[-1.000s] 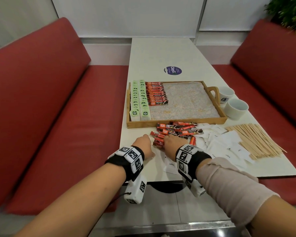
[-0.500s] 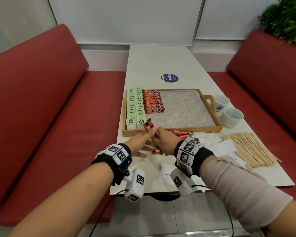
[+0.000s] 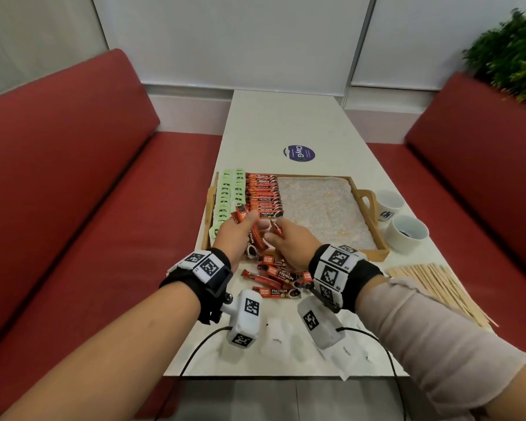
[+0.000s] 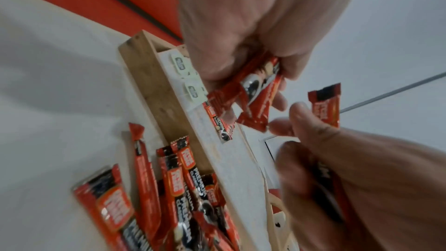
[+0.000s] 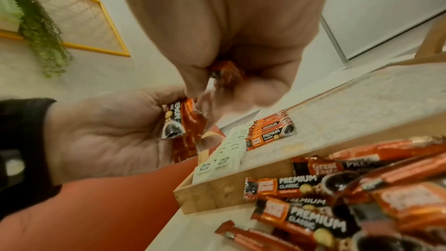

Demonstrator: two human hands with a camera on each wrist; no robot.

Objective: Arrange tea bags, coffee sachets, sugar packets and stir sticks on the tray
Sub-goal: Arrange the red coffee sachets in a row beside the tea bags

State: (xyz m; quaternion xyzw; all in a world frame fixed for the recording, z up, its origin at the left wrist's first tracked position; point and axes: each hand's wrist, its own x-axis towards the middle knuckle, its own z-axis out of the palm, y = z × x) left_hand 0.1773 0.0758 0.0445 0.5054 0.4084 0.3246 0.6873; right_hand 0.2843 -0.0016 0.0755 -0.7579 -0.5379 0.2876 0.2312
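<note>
A wooden tray (image 3: 374,253) holds two rows of green tea bags (image 3: 230,192) at its left and a row of red coffee sachets (image 3: 263,192) beside them. Above the tray's near left corner my left hand (image 3: 240,232) grips a small bunch of coffee sachets (image 4: 255,93). My right hand (image 3: 286,238) pinches one coffee sachet (image 3: 276,228) close beside it. More loose coffee sachets (image 3: 275,278) lie on the table before the tray. White sugar packets (image 3: 278,338) lie near the table's front edge, and wooden stir sticks (image 3: 438,284) lie at the right.
Two white cups (image 3: 407,232) stand right of the tray by its handle (image 3: 368,202). A round purple sticker (image 3: 299,153) marks the white table (image 3: 280,123) beyond the tray. Red bench seats (image 3: 88,223) flank the table. A green plant (image 3: 510,62) is at the upper right.
Both hands have risen from the loose sachets on the table and moved forward to the tray's near left corner, each now holding coffee sachets.
</note>
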